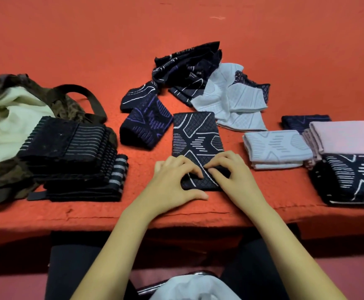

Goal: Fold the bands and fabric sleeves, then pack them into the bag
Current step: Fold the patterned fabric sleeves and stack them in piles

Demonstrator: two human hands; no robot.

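Near edge of red surface [90,213] | black white-patterned knit sleeve [195,135] lies flat | left hand [174,176] and right hand [228,169] both pinching its near end | best: lift evenly, meet far corners squarely, press crease

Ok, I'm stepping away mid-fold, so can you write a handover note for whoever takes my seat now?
Left hand and right hand both pinch the near end of the black patterned sleeve, lying flat at centre.
Done: folded bands stacked against the bag at left; folded sleeves at right.
Left: fold this sleeve, the purple sleeve and the loose pile behind, then pack everything into the bag.
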